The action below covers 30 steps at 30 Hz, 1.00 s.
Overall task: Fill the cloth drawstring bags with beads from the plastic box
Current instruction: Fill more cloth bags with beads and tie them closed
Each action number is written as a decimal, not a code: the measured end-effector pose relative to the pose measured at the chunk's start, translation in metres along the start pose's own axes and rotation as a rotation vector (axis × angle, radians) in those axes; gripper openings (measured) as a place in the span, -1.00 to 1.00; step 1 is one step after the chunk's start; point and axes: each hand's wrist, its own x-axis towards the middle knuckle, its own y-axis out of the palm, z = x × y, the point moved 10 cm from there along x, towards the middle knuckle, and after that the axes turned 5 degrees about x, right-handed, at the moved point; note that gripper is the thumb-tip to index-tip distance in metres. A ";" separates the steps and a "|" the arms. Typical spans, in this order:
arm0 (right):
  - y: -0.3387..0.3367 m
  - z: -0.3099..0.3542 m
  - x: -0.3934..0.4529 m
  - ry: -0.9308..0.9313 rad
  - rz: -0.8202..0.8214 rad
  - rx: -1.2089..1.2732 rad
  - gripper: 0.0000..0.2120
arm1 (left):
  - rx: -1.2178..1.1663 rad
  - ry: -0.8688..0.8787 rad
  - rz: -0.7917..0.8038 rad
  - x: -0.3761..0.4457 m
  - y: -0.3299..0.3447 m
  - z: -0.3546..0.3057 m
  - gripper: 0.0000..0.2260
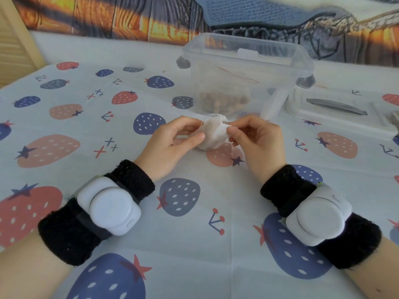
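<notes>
A small white cloth drawstring bag [212,134], rounded and bulging, rests on the table at the centre. My left hand [170,143] pinches its left side near the gathered top. My right hand [257,137] pinches its right side at the top edge. Behind the bag stands the clear plastic box [244,67], open, with brown beads [218,103] lying at its bottom. A white strip of cloth [274,102] hangs beside the box's right front corner.
The box's white lid [336,113] with a grey handle lies to the right of the box. A strawberry-print cloth [194,212] covers the table. A patterned wall panel [129,20] rises at the far edge. Both wrists carry black bands with white devices.
</notes>
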 end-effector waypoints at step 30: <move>0.003 0.000 0.002 0.010 0.019 0.051 -0.74 | -0.186 -0.093 0.238 0.000 0.024 0.009 -0.71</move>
